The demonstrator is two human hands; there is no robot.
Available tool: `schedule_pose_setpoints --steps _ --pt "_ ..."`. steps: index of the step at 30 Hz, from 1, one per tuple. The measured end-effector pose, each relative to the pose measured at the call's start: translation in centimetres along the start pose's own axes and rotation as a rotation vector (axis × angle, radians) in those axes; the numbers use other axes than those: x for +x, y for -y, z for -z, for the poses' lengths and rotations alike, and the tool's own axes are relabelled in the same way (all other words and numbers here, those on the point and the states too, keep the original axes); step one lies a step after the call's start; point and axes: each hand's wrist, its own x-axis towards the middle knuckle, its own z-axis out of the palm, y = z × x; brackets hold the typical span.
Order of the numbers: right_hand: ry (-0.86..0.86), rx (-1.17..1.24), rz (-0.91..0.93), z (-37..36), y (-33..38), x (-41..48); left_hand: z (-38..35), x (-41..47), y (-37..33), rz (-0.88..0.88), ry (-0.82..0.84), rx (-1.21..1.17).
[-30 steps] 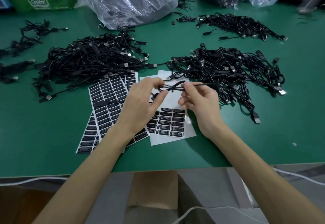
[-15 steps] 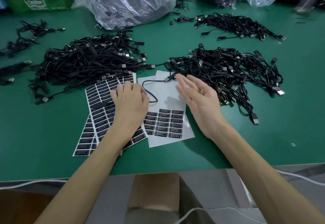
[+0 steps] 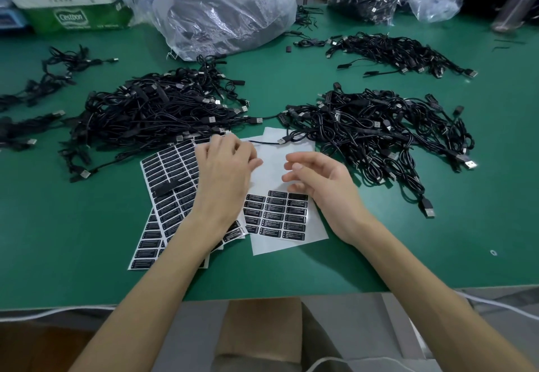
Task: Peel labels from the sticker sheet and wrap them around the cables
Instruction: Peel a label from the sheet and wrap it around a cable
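Green worktop (image 3: pixel 73 225) beneath everything. At the back, a clear plastic bag (image 3: pixel 227 12). Nearer, two piles of black cables, left heap (image 3: pixel 157 115) and right heap (image 3: pixel 379 126), well apart. In front, full sticker sheets (image 3: pixel 172 173) overlapping a part-used sticker sheet (image 3: pixel 288 243), labels only on its lower half. Over both, left hand (image 3: pixel 224 173), palm down, fingers bent and blurred; cannot tell whether pinching anything. Above the part-used sheet, right hand (image 3: pixel 323 182), fingers loosely curled, holding nothing. Across that sheet's top edge, one loose cable (image 3: pixel 281 140).

Bright, even overhead light; soft shadows on the table (image 3: pixel 73 225); glare on bags (image 3: pixel 227 10) at 12 o'clock (edges bowed).
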Motion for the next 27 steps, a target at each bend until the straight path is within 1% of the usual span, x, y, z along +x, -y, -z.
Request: schedule_pose_setpoints --steps 2,3,5,9,11,14,18,20,23,25,27 --pt "0.01 -0.035 0.005 0.0 -0.1 0.0 0.9 0.7 0.4 0.014 -0.055 0.06" --pt "0.024 -0.065 0.011 0.1 -0.2 0.0 1.4 1.1 0.6 0.03 -0.049 0.061" --pt "0.055 -0.129 0.021 0.1 -0.3 0.0 2.0 1.9 1.2 0.095 0.02 0.042" --pt "0.077 -0.16 0.014 0.0 -0.3 -0.1 2.0 3.1 3.8 0.196 0.179 0.195" --pt "0.081 -0.156 0.01 -0.1 -0.2 -0.1 1.7 3.5 5.3 0.25 0.253 0.202" --pt "0.091 -0.164 0.008 -0.1 -0.2 -0.1 1.2 3.9 6.9 0.321 0.27 0.117" --pt "0.095 -0.172 0.014 0.0 -0.2 -0.1 1.3 5.6 7.9 0.447 0.217 -0.147" --pt "0.1 -0.168 0.017 0.0 -0.2 -0.1 1.1 6.9 8.4 0.439 0.156 -0.146" --pt "0.103 -0.156 0.016 -0.1 -0.3 -0.1 0.2 9.1 9.6 0.358 0.042 0.046" --pt "0.104 -0.148 0.017 0.0 -0.3 -0.1 -0.5 10.5 10.4 0.27 0.063 0.16" --pt "0.103 -0.147 0.017 0.0 -0.3 -0.1 -1.3 11.5 11.0 0.209 0.171 0.191"
